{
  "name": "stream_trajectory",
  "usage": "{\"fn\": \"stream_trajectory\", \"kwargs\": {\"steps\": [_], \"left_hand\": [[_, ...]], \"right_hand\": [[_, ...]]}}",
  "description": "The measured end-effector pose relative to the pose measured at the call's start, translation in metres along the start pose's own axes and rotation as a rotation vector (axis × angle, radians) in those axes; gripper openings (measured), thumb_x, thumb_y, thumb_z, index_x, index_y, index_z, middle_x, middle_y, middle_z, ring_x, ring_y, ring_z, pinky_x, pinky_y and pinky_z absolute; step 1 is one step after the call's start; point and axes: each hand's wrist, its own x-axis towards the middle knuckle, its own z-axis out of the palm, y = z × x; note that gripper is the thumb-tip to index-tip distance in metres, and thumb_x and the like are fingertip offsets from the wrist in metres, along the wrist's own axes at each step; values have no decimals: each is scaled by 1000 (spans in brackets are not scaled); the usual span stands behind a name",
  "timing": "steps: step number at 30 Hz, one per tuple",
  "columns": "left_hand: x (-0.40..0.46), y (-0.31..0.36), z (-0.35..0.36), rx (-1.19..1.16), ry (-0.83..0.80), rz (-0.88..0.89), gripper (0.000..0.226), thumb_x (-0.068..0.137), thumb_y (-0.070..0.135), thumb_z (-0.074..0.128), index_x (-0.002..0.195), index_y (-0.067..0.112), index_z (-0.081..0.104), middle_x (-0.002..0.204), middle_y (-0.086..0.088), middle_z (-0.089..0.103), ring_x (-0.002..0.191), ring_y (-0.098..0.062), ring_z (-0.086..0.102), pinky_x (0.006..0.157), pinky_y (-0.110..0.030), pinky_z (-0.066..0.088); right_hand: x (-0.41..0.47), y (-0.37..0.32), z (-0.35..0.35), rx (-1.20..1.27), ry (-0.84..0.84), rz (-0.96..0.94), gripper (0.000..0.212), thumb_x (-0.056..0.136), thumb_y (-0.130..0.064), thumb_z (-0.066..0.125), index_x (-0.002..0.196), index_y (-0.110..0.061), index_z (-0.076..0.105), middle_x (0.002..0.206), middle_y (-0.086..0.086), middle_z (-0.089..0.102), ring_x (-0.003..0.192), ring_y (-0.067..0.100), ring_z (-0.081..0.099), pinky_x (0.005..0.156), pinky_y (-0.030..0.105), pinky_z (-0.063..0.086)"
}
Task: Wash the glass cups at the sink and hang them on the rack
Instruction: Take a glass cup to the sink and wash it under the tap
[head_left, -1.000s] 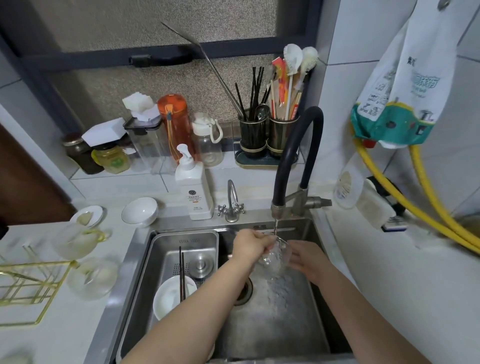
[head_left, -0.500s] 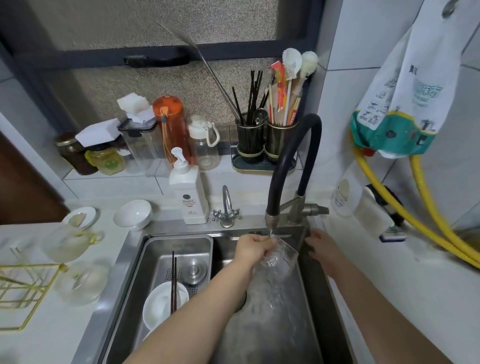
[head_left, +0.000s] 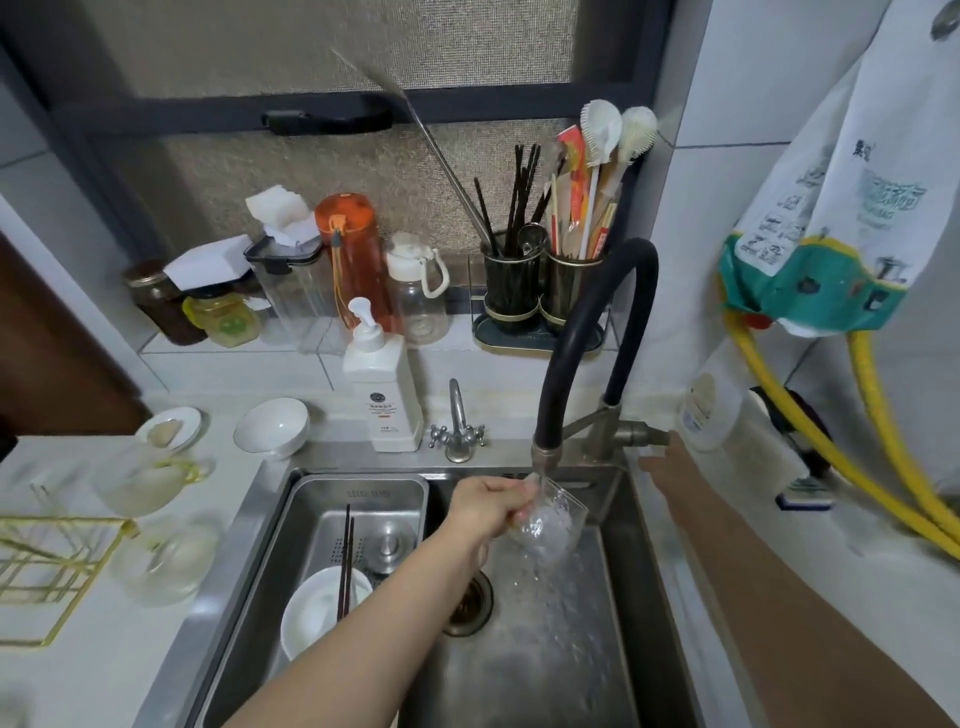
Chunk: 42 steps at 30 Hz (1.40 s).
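Both hands split the work: left hand (head_left: 485, 506) fingers grip the tilted glass cup (head_left: 548, 522) under the spout (head_left: 545, 449) to rinse it, while the right hand (head_left: 670, 465), fingers straight, reaches the tap lever (head_left: 641, 434) just beyond its fingertips.

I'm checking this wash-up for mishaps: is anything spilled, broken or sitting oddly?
Nothing looks broken or spilled. The left hand holds the glass cup tilted under the running faucet, and the water falls into the sink. Only oddity: chopsticks lie across a white bowl in the sink's left basin.
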Motion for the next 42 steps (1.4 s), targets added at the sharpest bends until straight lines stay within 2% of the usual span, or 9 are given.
{"fn": "stream_trajectory", "kwargs": {"steps": [8, 11, 15, 18, 22, 27, 31, 36, 42], "left_hand": [[5, -9, -3, 96, -6, 20, 7, 86, 2, 66, 80, 1, 68, 50, 3, 61, 40, -1, 52, 47, -12, 44], [4, -12, -4, 234, -40, 90, 7, 88, -1, 62, 86, -1, 68, 69, -3, 63, 47, 4, 57, 55, -10, 47], [0, -20, -8, 833, -101, 302, 15, 88, 18, 65, 97, 8, 72, 92, -5, 69, 80, -10, 58, 76, -20, 45], [-6, -28, -11, 1205, -125, 500, 14, 84, 22, 60, 96, 22, 68, 110, 4, 67, 99, -17, 64, 86, -25, 50], [-12, -41, -12, 1704, -176, 718, 24, 86, 13, 53, 106, 16, 65, 117, -9, 62, 113, -31, 55, 92, -36, 45], [-31, -45, -18, 2025, -326, 862, 34, 86, 0, 49, 118, 5, 59, 122, -15, 59, 119, -34, 44, 100, -44, 33], [-36, -48, -21, 2138, -412, 919, 28, 86, 1, 51, 111, 5, 61, 113, -15, 61, 112, -34, 47, 98, -49, 35], [-47, -40, -37, 2261, -453, 1025, 15, 54, 28, 78, 68, 26, 72, 63, 8, 66, 70, -14, 59, 70, -25, 47], [-48, -37, -55, 2185, -377, 1263, 15, 48, 34, 81, 59, 28, 72, 54, 12, 62, 64, -11, 58, 72, -22, 52]], "right_hand": [[-11, 4, 9, 22, 11, -41, 59, 92, 5, 50, 144, -9, 27, 140, 10, 40, 120, 25, 43, 91, 31, 37], [-22, 10, 18, 79, -8, -80, 65, 93, 2, 51, 148, -17, 23, 138, 2, 39, 117, 20, 43, 93, 30, 38], [-43, 16, 31, 31, 2, -95, 49, 95, 2, 46, 142, -4, 36, 139, 17, 45, 125, 34, 45, 101, 40, 39], [-51, 31, 39, -86, -87, -45, 55, 90, 1, 49, 141, -14, 37, 145, 10, 43, 125, 27, 46, 104, 38, 39], [-59, 44, 49, -178, -254, 83, 54, 92, -11, 55, 144, -12, 38, 146, 8, 42, 133, 26, 42, 111, 40, 35], [-84, 33, 69, -142, -312, 45, 45, 95, -14, 54, 139, -6, 44, 142, 10, 47, 130, 22, 45, 106, 29, 34], [-97, 26, 77, -86, -340, -10, 44, 95, -19, 55, 136, -6, 47, 139, 9, 50, 129, 20, 47, 105, 27, 35], [-115, 13, 84, -33, -348, -71, 38, 96, -11, 52, 126, 12, 48, 132, 31, 49, 126, 39, 45, 103, 40, 39], [-128, 6, 90, -13, -351, -107, 23, 89, -16, 64, 111, -17, 62, 116, 3, 65, 112, 20, 60, 101, 35, 46]]}}
